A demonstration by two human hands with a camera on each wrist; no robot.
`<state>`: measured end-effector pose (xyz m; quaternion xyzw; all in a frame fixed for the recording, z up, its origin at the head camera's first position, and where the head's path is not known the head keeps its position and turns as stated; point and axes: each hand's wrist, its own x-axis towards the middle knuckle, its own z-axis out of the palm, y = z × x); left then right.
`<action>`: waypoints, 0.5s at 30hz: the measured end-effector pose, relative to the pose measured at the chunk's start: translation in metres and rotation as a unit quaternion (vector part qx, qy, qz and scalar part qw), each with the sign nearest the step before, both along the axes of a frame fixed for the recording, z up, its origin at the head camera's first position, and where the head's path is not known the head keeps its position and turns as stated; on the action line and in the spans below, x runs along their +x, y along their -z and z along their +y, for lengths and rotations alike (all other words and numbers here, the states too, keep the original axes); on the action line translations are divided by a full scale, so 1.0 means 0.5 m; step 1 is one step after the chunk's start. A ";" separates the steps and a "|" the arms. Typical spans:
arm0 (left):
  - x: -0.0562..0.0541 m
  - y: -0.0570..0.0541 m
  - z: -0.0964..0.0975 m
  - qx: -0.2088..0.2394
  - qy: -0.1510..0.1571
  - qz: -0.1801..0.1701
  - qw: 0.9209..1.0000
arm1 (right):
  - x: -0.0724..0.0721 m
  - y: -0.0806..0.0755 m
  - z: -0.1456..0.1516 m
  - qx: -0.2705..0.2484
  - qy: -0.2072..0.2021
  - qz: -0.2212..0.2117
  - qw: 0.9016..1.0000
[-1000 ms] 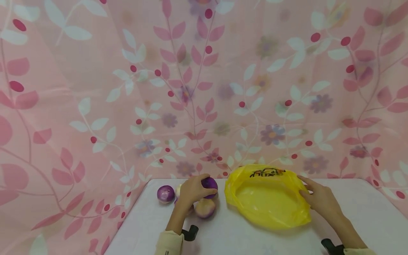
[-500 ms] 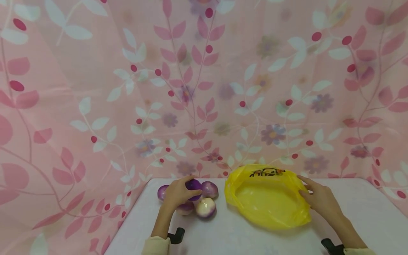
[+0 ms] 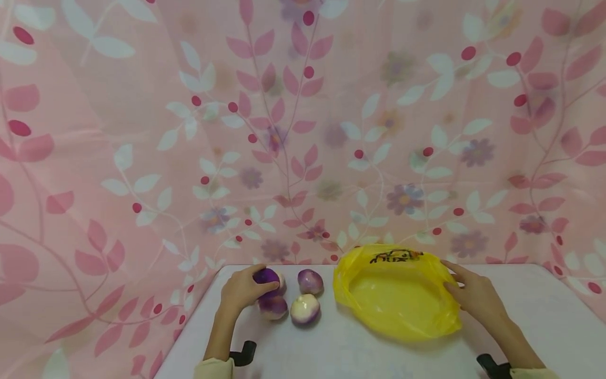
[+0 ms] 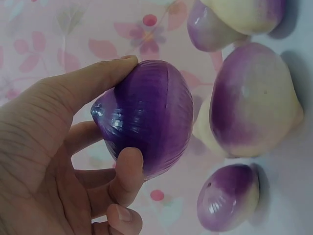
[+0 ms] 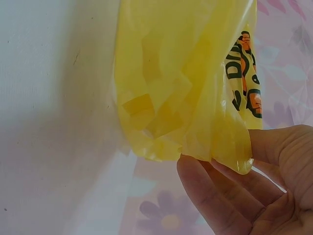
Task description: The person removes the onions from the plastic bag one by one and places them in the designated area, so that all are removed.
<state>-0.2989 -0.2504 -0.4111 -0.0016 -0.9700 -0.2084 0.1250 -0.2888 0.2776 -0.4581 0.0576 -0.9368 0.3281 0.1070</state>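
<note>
My left hand (image 3: 241, 288) grips a dark purple onion (image 4: 151, 117) between thumb and fingers, at the left of the table. Around it sit several turnip-like vegetables, purple fading to cream; one purple-and-cream vegetable (image 3: 273, 307) lies just below the held onion, and another cream-topped vegetable (image 3: 305, 309) to its right. Part of the group is hidden behind the hand in the head view. On the right, a yellow plastic bag (image 3: 397, 329) stands with its wide mouth facing me. My right hand (image 3: 478, 296) pinches the bag's right edge, as the right wrist view shows close up.
A white-covered table (image 3: 360, 363) carries everything. Behind its far edge hangs a pink floral curtain (image 3: 331, 131). One more purple vegetable (image 3: 310, 281) rests near the back, between the left group and the bag.
My left hand has moved left with the onion, from over the right-hand vegetables to the left side of the group. The right hand and the bag have stayed in place.
</note>
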 end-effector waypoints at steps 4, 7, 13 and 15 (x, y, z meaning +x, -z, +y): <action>0.008 -0.001 -0.024 -0.003 -0.007 0.002 1.000 | 0.000 0.000 -0.001 0.001 0.001 -0.002 1.000; 0.012 0.002 -0.042 0.006 -0.012 -0.005 1.000 | 0.000 0.000 -0.001 0.001 0.001 0.004 1.000; 0.025 0.016 -0.073 0.046 -0.013 -0.031 0.998 | 0.002 0.004 -0.001 0.000 -0.001 0.009 1.000; 0.026 0.021 -0.083 0.050 -0.016 -0.033 0.998 | 0.003 0.004 -0.002 -0.001 -0.002 0.009 1.000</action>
